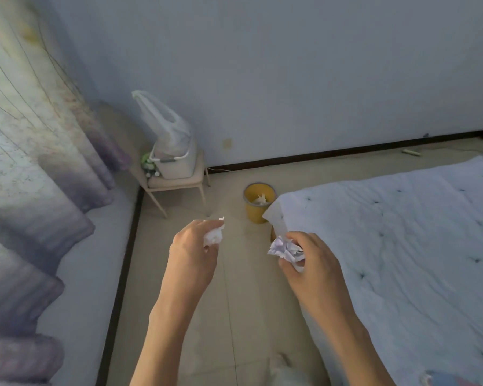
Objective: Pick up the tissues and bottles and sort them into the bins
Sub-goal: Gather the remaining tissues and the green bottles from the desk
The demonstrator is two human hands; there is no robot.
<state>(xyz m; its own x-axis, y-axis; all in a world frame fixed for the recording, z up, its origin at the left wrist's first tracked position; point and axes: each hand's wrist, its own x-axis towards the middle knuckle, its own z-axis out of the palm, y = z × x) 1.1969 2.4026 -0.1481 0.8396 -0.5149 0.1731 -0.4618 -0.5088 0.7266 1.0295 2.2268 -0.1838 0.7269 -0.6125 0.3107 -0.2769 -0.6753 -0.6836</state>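
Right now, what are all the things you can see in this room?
left tissue: one, white, crumpled, above the floor
right tissue: one, white, crumpled, near the quilt's corner
bin: one, yellow, on the floor beside the quilt
binned tissue: one, white, inside the bin
quilt: one, white, right side
stool: one, beige, by the wall
basket: one, white, on the stool
plastic bag: one, white, sticking up from the basket
curtain: one, pale purple, left side
left hand: one, grips the left tissue
right hand: one, grips the right tissue

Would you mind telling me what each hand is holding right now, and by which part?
Each hand grips a crumpled tissue around its bulk: the left hand holds one tissue wad, the right hand another tissue wad.
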